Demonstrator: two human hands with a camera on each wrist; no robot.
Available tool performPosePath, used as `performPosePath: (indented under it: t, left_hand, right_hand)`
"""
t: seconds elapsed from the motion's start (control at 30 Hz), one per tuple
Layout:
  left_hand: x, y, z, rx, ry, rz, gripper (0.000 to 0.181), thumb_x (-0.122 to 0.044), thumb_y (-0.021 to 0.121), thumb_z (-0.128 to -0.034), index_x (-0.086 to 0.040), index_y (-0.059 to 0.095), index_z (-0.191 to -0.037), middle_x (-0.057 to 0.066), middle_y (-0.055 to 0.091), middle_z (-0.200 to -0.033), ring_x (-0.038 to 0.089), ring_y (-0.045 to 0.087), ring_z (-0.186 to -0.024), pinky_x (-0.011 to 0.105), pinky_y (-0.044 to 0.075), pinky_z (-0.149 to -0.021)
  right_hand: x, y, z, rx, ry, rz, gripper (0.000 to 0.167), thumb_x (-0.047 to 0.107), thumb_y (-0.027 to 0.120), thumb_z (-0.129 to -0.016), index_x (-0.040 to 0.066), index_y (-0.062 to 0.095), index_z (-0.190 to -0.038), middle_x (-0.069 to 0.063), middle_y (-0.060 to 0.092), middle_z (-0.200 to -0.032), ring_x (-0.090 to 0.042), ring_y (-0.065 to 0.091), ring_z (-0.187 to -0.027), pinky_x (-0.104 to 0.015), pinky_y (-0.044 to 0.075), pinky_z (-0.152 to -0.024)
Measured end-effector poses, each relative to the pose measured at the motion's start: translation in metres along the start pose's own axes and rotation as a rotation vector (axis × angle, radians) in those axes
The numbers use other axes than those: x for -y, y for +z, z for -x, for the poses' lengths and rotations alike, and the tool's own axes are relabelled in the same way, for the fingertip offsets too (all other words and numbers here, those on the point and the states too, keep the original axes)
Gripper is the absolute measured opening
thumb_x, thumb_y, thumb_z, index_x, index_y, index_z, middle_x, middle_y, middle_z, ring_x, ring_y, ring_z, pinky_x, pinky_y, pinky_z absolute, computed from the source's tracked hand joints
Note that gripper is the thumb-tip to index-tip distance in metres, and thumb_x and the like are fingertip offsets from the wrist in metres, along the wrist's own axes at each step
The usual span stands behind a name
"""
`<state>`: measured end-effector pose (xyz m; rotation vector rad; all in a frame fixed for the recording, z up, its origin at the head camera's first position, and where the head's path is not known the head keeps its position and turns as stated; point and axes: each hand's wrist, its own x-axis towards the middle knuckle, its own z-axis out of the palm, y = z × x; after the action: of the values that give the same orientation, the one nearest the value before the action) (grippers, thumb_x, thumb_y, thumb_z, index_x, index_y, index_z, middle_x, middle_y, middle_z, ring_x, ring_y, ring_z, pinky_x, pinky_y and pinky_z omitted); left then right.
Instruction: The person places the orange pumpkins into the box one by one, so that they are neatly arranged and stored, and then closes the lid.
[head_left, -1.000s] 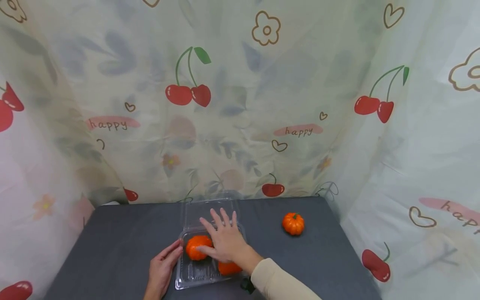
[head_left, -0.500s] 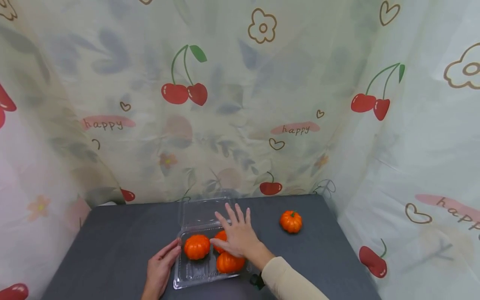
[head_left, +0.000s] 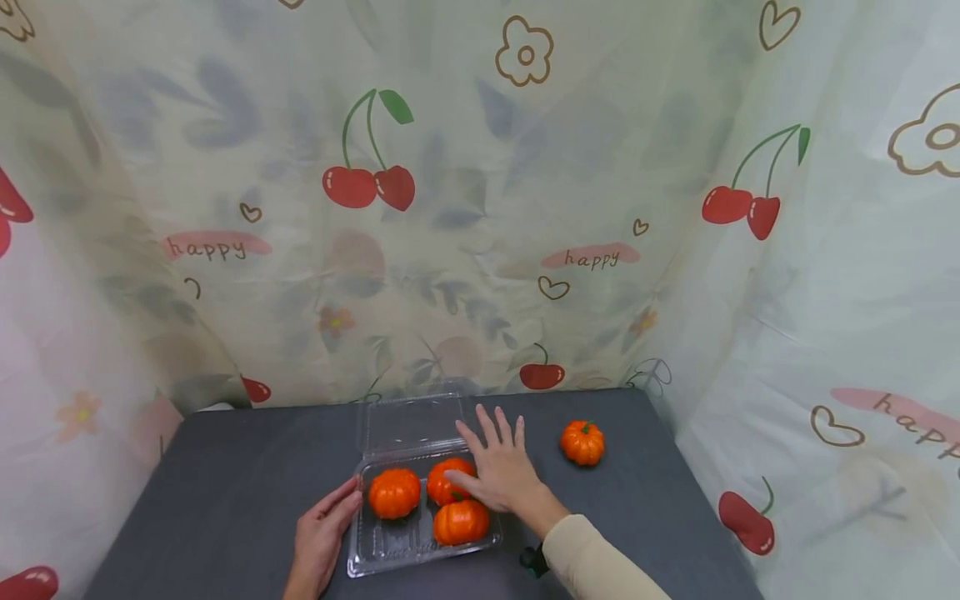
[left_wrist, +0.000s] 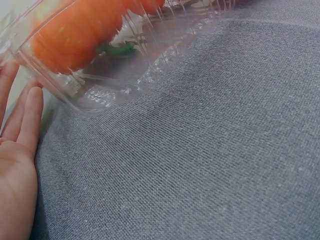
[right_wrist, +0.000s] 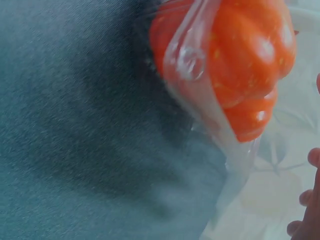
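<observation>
- A clear, shallow container of thin plastic (head_left: 390, 546) is set on a table covered in dark grey woven cloth (head_left: 247, 492), and its transparent hinged lid (head_left: 412, 421) is folded back toward the backdrop.
- Three glossy, ribbed orange pumpkins are held in the container: a left pumpkin (head_left: 394, 493), a right rear pumpkin (head_left: 442, 487) and a right front pumpkin (head_left: 461, 525).
- The two on the right are placed close together, while the left pumpkin is set apart from them.
- The container's left wall is touched by the fingertips of the left hand (head_left: 322, 537), whose fingers are kept nearly straight.
- The right hand (head_left: 501, 469) is held at the container's right side with its fingers spread and extended; the right rear pumpkin is partly covered by its thumb in the head view, though whether contact is made cannot be told.
- A lone ribbed orange pumpkin with a green stem (head_left: 582, 443) is seen on the cloth, to the right of the container.
- The right forearm is covered by a cream-coloured long sleeve (head_left: 600, 562).
- The table is backed by a pale hanging sheet (head_left: 450, 275), printed with red cherries, hearts and flowers.
</observation>
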<state>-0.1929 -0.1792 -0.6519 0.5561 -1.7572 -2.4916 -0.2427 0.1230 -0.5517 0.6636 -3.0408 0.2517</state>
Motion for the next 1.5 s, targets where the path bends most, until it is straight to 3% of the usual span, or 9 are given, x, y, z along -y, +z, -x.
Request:
performPosePath:
  t: [0.23,0.53,0.83,1.07,1.27,1.5]
  left_hand:
    - [0.0,-0.001,-0.001,0.015,0.019,0.014,0.043,-0.01,0.081,-0.0867,-0.007,0.071,-0.128,-0.017,0.078,-0.1,-0.001,0.073,-0.101,0.019,0.061,-0.091]
    - [-0.003,-0.003,0.0,0.004,0.021,0.01,0.051,-0.013,0.083,-0.0852,-0.002,0.067,-0.132,-0.017,0.078,-0.101,-0.001,0.072,-0.101,0.018,0.061,-0.09]
    - [-0.002,-0.004,0.0,-0.007,-0.001,0.019,0.06,-0.012,0.083,-0.0849,0.003,0.06,-0.138,-0.017,0.077,-0.101,-0.002,0.072,-0.102,0.019,0.061,-0.09]
    - [0.001,-0.005,-0.001,-0.015,0.002,0.009,0.059,-0.013,0.083,-0.0846,0.002,0.061,-0.138,-0.018,0.077,-0.101,-0.002,0.072,-0.102,0.019,0.061,-0.089]
    - [0.002,-0.004,-0.001,-0.003,0.026,0.011,0.056,-0.012,0.082,-0.0863,0.002,0.062,-0.137,-0.017,0.077,-0.103,-0.002,0.072,-0.102,0.018,0.061,-0.089]
    - [0.002,-0.001,0.0,0.009,0.023,0.023,0.057,-0.012,0.082,-0.0856,0.003,0.061,-0.137,-0.015,0.078,-0.103,0.0,0.073,-0.102,0.019,0.061,-0.089]
  right_hand:
    - [-0.013,0.005,0.005,-0.001,0.056,0.031,0.084,0.08,0.035,-0.094,0.032,0.026,-0.162,-0.01,0.013,-0.173,-0.044,0.014,-0.158,-0.076,0.007,-0.124]
    - [-0.032,0.008,0.009,-0.023,0.137,0.047,0.084,0.079,0.041,-0.093,0.029,0.033,-0.16,-0.012,0.019,-0.172,-0.045,0.017,-0.157,-0.076,0.006,-0.123]
    - [-0.064,0.016,0.013,-0.063,0.223,0.038,0.086,0.075,0.05,-0.092,0.025,0.035,-0.159,-0.015,0.021,-0.17,-0.046,0.018,-0.156,-0.077,0.006,-0.123]
    - [-0.09,0.024,0.02,-0.104,0.256,0.029,0.09,0.078,0.049,-0.09,0.024,0.034,-0.16,-0.017,0.02,-0.17,-0.047,0.017,-0.156,-0.078,0.005,-0.122]
    - [-0.107,0.021,0.028,-0.158,0.267,0.032,0.09,0.077,0.052,-0.09,0.02,0.039,-0.157,-0.021,0.024,-0.167,-0.051,0.02,-0.153,-0.08,0.007,-0.12]
    - [-0.123,0.014,0.038,-0.129,0.349,-0.027,0.091,0.07,0.061,-0.089,0.016,0.037,-0.158,-0.025,0.02,-0.167,-0.055,0.015,-0.153,-0.083,0.005,-0.117]
